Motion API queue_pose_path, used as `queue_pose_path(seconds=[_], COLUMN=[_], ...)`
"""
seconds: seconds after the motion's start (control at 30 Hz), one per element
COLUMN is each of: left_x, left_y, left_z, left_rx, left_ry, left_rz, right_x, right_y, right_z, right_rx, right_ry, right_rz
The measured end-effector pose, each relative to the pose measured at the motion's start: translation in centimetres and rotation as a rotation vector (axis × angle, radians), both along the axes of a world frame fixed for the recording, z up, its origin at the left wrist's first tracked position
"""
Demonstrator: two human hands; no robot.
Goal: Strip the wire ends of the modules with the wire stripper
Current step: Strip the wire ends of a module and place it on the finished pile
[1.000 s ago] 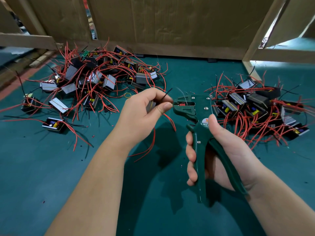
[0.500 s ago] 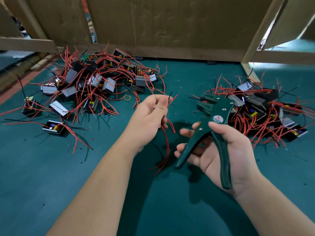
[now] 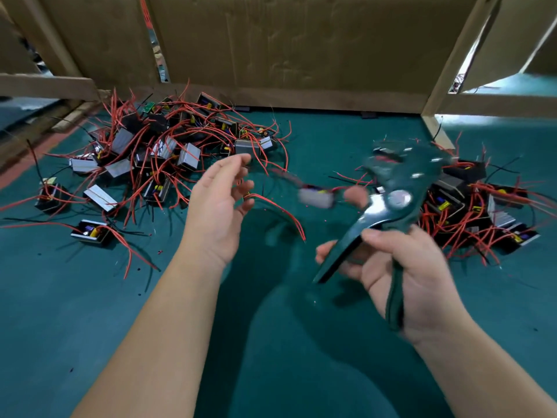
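My left hand [image 3: 217, 212] hovers over the green mat with its fingers spread and nothing in it. A small module [image 3: 316, 197], blurred by motion, is in the air just right of that hand, with red wires [image 3: 280, 209] trailing under it. My right hand [image 3: 407, 267] grips the dark green wire stripper [image 3: 398, 188] by its handles, which are spread apart; its jaws point up and away, also blurred. The module is between my left hand and the stripper's head, touching neither that I can tell.
A big pile of modules with red and black wires [image 3: 156, 152] lies at the back left. A second pile [image 3: 482, 206] lies at the right, behind the stripper. Cardboard walls [image 3: 286, 49] close off the back. Single modules [image 3: 90, 232] lie at the left.
My left hand opened and let go of the module, which now flies to the right. My right hand swung the stripper right and up, with its handles open.
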State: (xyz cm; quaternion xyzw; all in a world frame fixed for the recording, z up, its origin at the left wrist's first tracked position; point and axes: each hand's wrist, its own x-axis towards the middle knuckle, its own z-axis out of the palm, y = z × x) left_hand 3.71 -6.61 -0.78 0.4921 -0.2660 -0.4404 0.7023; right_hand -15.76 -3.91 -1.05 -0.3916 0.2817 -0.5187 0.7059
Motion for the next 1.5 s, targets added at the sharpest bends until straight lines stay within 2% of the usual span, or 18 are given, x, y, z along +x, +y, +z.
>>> queue_pose_path(seconds=[0.07, 0.1, 0.2, 0.3, 0.37, 0.47, 0.57, 0.77, 0.8, 0.83, 0.93, 1.0, 1.1, 1.17, 1.27, 1.37, 1.43, 1.5], left_x=[0.8, 1.3, 2.7, 3.5, 3.6, 3.8, 4.5, 4.9, 4.7, 4.5, 3.3, 2.8, 2.1, 1.4, 0.4, -0.6, -1.1, -1.2], left_y=[0.0, 0.0, 0.1, 0.3, 0.4, 0.3, 0.2, 0.1, 0.1, -0.1, -0.1, 0.0, 0.2, 0.4, 1.1, 1.6, 1.8, 1.8], left_z=[0.2, 0.2, -0.4, -1.3, -1.6, -1.7, -1.8, -2.0, -1.9, -1.8, -0.7, 0.0, 0.6, 1.0, 1.4, 1.1, 0.7, 0.3], left_rx=[0.04, 0.068, 0.194, 0.456, 0.606, 0.796, 0.81, 0.445, 0.402, 0.354, 0.208, 0.145, 0.076, 0.039, 0.007, 0.047, 0.074, 0.087], left_ry=[-0.055, -0.146, -0.586, -0.986, -1.097, -1.145, -1.112, -1.043, -0.982, -0.845, -0.137, 0.235, 0.525, 0.551, 0.463, 0.243, 0.051, -0.048], left_rz=[0.105, 0.168, 0.347, 0.401, 0.363, 0.26, 0.263, 0.315, 0.29, 0.243, 0.031, -0.057, -0.089, -0.148, -0.322, -0.48, -0.593, -0.706], right_x=[-0.7, -1.1, -1.6, -1.3, -1.1, -0.9, -0.8, -0.9, -0.9, -0.8, -0.8, -0.8, -0.8, -0.9, -1.3, -1.7, -1.7, -1.6], right_y=[-0.6, -0.8, -1.1, -0.8, -0.5, 0.0, 0.3, 0.3, 0.3, 0.2, 0.2, 0.1, 0.1, -0.1, -0.5, -0.5, -0.5, -0.4], right_z=[0.1, 0.0, -0.4, -0.6, -0.6, -0.6, -0.5, -0.4, -0.3, -0.3, -0.2, -0.2, 0.1, 0.3, 0.7, 1.1, 1.1, 1.0], right_rx=[-0.051, -0.057, -0.065, -0.111, -0.158, -0.227, -0.271, -0.321, -0.312, -0.3, -0.252, -0.204, -0.131, -0.043, 0.138, 0.216, 0.2, 0.191], right_ry=[0.021, 0.031, 0.075, 0.128, 0.174, 0.248, 0.298, 0.315, 0.308, 0.305, 0.271, 0.238, 0.201, 0.143, -0.021, -0.157, -0.198, -0.203], right_rz=[-0.142, -0.184, -0.242, -0.289, -0.319, -0.33, -0.326, -0.337, -0.321, -0.305, -0.26, -0.223, -0.16, -0.063, 0.216, 0.458, 0.521, 0.533])
